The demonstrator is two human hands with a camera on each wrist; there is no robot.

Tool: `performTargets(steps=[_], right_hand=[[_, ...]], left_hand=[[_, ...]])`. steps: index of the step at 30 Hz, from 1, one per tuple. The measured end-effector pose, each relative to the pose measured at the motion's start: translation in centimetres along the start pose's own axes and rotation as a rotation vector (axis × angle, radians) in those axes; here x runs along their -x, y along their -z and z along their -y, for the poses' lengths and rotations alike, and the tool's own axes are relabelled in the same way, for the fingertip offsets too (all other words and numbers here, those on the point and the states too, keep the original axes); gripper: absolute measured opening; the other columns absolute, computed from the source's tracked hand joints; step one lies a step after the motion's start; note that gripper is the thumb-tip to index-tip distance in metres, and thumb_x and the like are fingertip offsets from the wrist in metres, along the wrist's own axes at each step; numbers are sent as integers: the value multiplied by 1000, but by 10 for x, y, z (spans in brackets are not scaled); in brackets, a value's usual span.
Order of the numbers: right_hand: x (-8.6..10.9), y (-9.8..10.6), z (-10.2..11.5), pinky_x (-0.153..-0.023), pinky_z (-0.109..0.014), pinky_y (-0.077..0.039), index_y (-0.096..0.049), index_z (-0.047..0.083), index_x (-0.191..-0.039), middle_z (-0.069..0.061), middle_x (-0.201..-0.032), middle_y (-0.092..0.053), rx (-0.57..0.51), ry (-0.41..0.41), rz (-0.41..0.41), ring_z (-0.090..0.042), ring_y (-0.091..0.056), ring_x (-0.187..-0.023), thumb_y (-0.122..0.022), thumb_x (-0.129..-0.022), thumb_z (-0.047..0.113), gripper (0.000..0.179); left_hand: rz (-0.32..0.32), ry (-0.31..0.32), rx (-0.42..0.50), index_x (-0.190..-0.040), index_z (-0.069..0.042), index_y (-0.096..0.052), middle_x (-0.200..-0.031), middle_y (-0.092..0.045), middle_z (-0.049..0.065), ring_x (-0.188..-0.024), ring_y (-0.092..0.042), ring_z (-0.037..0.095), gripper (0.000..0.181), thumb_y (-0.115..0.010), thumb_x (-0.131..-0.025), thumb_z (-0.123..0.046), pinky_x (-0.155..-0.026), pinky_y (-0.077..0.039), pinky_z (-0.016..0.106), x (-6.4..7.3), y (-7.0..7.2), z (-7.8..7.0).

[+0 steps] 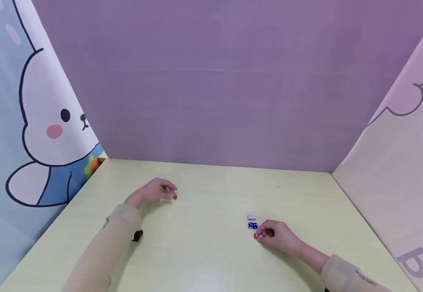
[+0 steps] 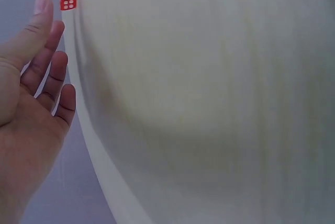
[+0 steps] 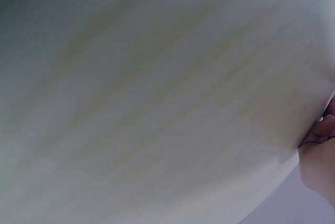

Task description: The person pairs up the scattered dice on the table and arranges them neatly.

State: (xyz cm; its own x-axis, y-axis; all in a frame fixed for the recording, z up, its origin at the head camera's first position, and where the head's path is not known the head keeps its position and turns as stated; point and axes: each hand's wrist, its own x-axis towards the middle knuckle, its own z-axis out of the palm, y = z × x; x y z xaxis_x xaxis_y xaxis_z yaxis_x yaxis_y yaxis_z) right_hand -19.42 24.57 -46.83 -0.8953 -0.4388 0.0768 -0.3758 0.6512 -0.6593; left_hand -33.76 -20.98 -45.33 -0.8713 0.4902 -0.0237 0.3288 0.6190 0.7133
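Observation:
On the left part of the table lies a red die (image 1: 175, 197) with white dots. My left hand (image 1: 156, 190) is right beside it, thumb and fingers apart. In the left wrist view, the same die (image 2: 68, 1) shows six dots just past the thumb tip, with a gap between them. Over on the right, the thumb and index finger of my right hand (image 1: 278, 236) pinch another red die (image 1: 256, 235). Just beyond it sit two blue dice (image 1: 253, 225) side by side, then two white dice (image 1: 251, 217). The right wrist view catches only part of that hand (image 3: 320, 153).
The pale wooden table (image 1: 204, 251) meets a purple backdrop (image 1: 211, 93) at its far edge. A cartoon-printed cloth (image 1: 47, 134) hangs along the left side, and a pink and white one (image 1: 398, 170) along the right. A small black object (image 1: 137, 235) shows by the left cuff.

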Motion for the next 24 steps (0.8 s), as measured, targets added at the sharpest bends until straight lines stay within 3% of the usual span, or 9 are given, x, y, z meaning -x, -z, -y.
performTargets(steps=[7,12,17,24], right_hand=[[1,0,-1,-56,-15,-38,-67,16,-88,7,-77,-57,-8,12,-2,-1,-43,-65,-76,-78,17,14],[1,-1,-1,-56,-14,-37,-67,17,-89,7,-77,-56,-18,5,1,-1,-43,-65,-76,-78,17,14],[1,-1,-2,-55,-15,-38,-68,16,-89,7,-76,-57,-20,21,-5,-1,-43,-64,-76,-78,16,14],[0,-1,-5,-55,-16,-38,-68,16,-88,9,-76,-57,-10,54,-23,-1,-44,-65,-76,-78,14,13]], left_hand=[[44,-14,32,-105,-6,-68,-99,-69,2,-94,-57,17,24,-72,-82,-8,-88,-46,33,-1,-6,-2],[32,-40,-20,-100,-7,-70,-93,-69,0,-88,-59,14,18,-72,-82,-8,-83,-48,29,-2,-8,-2],[17,-37,-20,-97,-3,-69,-91,-69,5,-85,-59,14,15,-71,-82,-5,-79,-49,26,0,-7,-5],[19,-56,-34,-95,-4,-70,-89,-69,3,-84,-60,12,13,-71,-82,-5,-78,-49,25,-3,-8,-4]])
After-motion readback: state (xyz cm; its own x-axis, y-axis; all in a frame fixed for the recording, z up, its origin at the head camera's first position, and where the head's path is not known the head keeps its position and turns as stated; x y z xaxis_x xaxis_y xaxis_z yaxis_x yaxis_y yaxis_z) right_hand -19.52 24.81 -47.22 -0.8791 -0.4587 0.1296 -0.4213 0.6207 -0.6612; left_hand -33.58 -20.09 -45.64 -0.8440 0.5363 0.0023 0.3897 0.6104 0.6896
